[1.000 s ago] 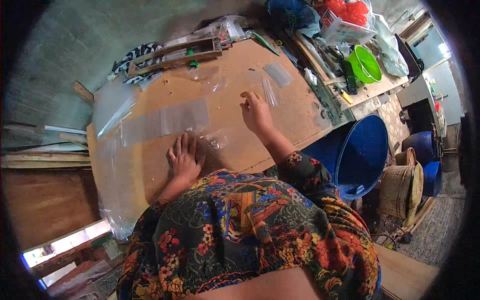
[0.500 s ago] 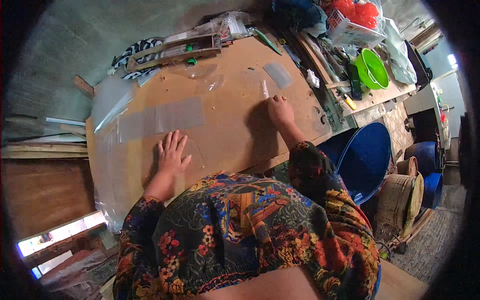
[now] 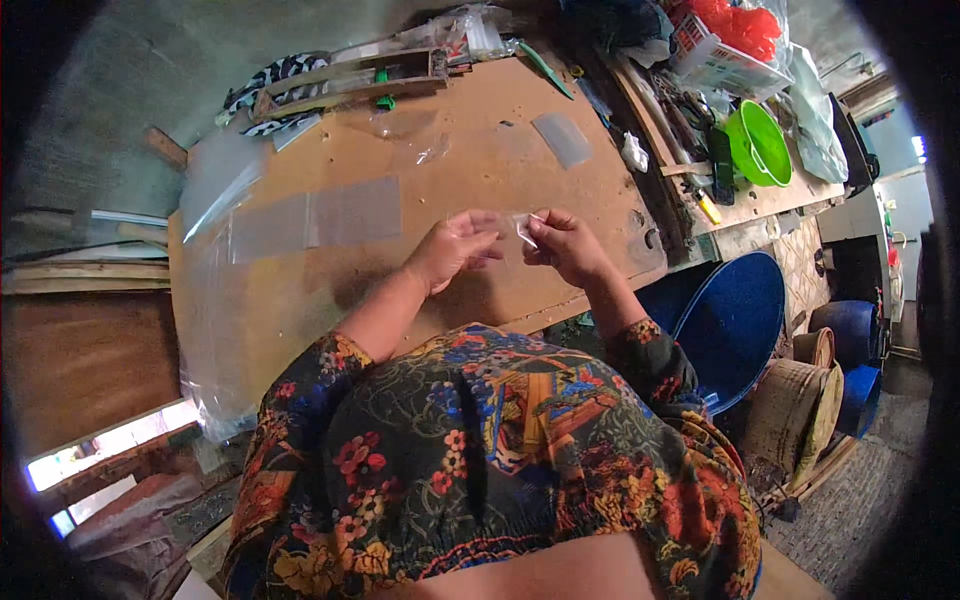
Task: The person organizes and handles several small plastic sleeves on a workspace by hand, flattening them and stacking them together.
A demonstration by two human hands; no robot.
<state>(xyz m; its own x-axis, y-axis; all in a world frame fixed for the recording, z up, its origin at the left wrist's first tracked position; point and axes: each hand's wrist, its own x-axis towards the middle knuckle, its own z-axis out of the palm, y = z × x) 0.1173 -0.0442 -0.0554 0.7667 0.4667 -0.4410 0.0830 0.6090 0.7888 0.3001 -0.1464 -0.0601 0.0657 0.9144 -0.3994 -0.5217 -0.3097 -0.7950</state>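
Note:
Above the tan board (image 3: 455,110), my right hand (image 3: 568,245) pinches a small piece of clear plastic film (image 3: 524,232) between thumb and fingers. My left hand (image 3: 455,248) is just to the left of the film, its fingers apart and slightly blurred. No contact with the film is plain to see there. Flat clear plastic sheets (image 3: 355,210) lie side by side on the board beyond my left forearm. Another small clear sheet (image 3: 563,139) rests at the far right of the board.
A wooden frame (image 3: 350,85) and a green knife-shaped tool (image 3: 545,70) lie along the far edge. To the right are a lime-green basin (image 3: 758,145), a white basket (image 3: 715,65) with red bags, and a large blue tub (image 3: 735,320). Loose plastic covers the board's left edge.
My left hand has lifted off the board and moved right, toward my right hand. My right hand has come nearer to me with the clear film in its fingers.

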